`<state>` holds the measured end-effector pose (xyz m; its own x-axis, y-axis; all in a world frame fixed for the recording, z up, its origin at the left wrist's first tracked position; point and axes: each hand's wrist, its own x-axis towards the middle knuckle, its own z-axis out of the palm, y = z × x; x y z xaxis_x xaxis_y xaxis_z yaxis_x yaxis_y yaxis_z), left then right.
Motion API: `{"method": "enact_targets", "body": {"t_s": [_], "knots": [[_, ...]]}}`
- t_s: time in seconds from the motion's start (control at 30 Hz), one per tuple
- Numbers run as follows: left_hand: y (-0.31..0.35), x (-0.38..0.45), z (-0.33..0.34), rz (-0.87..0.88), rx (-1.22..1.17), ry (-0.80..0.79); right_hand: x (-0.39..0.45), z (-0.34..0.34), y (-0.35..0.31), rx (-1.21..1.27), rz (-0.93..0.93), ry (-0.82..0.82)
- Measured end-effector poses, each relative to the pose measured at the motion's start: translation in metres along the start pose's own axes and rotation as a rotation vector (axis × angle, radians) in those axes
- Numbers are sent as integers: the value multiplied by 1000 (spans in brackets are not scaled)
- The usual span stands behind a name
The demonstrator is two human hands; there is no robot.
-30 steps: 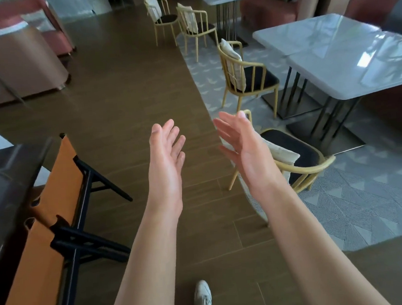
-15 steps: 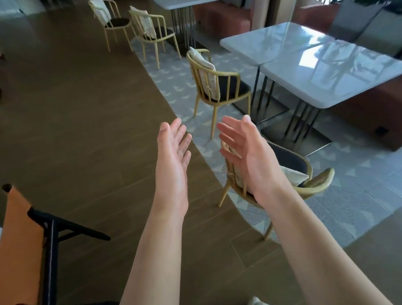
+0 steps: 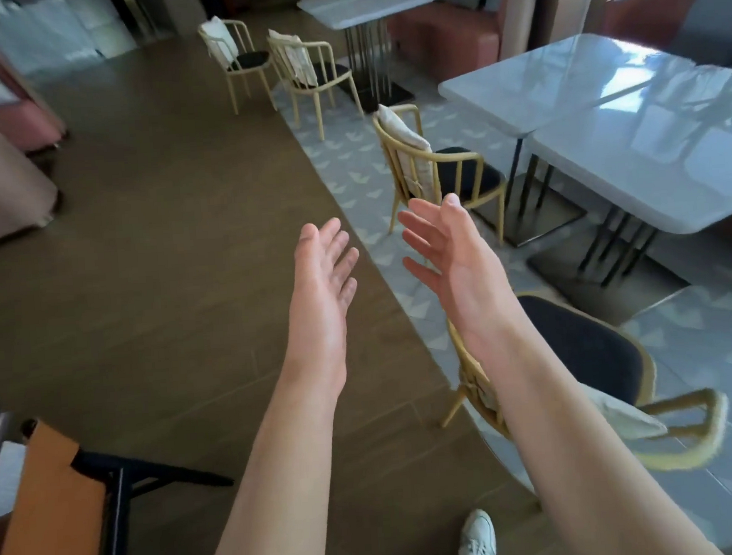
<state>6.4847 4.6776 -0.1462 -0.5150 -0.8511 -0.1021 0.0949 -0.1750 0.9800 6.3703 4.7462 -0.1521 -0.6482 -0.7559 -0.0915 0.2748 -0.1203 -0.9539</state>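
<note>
Fingers (image 3: 422, 231) on both hands straight, loosely spread, holding nothing. Head view: left hand (image 3: 321, 289), right hand (image 3: 454, 266) raised, palms facing each other, right forearm across yellow chair (image 3: 577, 349) back. White table (image 3: 650, 149) beyond chair; orange chair (image 3: 46, 494) well left.

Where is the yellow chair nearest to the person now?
The yellow chair stands at the lower right of the head view, below the right hand and partly behind its forearm, near the white table.
</note>
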Motion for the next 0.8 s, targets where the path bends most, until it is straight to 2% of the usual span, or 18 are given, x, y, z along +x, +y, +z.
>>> {"method": "enact_targets", "body": {"t_s": [0.1,0.23,0.4,0.57,0.8], "knots": [[12,43,7,47,-17,52,50,10,-10,-2,-21,-62],[13,83,14,37,-27,45,89,11,-8,-3,-7,-83],[2,147,30,-21,-33,-29,136,-4,-6,-27,30,21],[-16,215,63,-99,-32,-210,184,-24,-5,-23,-5,226],[-18,292,124,-231,-28,-609,210,-41,-22,36,-102,574]]}}
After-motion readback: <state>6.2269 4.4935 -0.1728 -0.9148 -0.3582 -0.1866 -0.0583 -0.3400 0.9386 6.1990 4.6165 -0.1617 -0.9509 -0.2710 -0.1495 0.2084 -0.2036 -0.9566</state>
